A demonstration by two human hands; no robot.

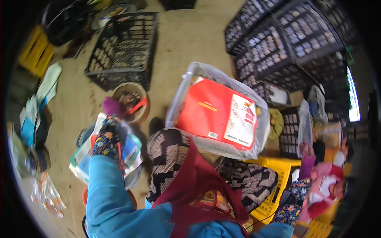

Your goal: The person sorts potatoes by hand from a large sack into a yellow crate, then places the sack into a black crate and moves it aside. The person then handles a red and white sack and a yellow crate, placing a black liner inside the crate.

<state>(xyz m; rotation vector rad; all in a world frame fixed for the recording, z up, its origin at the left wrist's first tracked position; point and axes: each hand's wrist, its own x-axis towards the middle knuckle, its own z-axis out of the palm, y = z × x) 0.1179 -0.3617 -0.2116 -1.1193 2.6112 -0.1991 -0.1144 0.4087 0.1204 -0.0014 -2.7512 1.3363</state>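
My left hand (112, 107), in a purple glove, is at the left rim of a round bucket (116, 89). The bucket holds dark scraps and a red-orange tool or strip (138, 105). Whether the hand grips anything is not clear. My right hand (307, 155), in a purple glove with bare fingertips, is at the far right beside the lower end of a clear plastic sheet or bag (304, 125); its hold cannot be made out. Before me a plastic-lined crate (174, 111) has a red printed cardboard sheet (205, 110) lying on it.
An empty black plastic crate (125, 71) stands ahead left. Stacked black crates (268, 50) filled with pale round items are at upper right. Under my left forearm is a container with papers and packets (129, 148). A yellow crate (279, 166) stands at right, with a person (324, 190) beyond.
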